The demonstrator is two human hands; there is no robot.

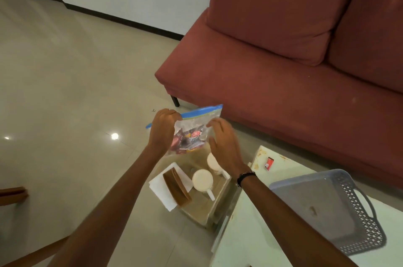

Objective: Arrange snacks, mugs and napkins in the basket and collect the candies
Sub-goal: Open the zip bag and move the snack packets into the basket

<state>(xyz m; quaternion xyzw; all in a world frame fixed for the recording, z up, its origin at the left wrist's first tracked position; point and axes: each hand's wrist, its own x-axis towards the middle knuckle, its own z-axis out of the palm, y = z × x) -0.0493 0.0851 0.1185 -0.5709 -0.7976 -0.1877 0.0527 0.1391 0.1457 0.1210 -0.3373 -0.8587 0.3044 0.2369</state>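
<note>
A clear zip bag [194, 127] with a blue seal strip and several wrapped candies inside is held up above a low glass shelf. My left hand [162, 130] grips its left top corner. My right hand [224, 144] is at the bag's right side, fingers spread, touching or nearly touching it. Below the bag, two white mugs [202, 180] [214, 163] stand on the shelf beside a brown napkin holder [176, 187] resting on white napkins [162, 188]. A grey perforated basket [340, 208] stands on the white table to the right.
A small red packet [269, 163] lies on the white table [257, 234] near its far edge. A red sofa [283, 66] fills the right background. Glossy tiled floor [65, 92] spreads to the left, with wooden furniture edges [13, 194] at the far left.
</note>
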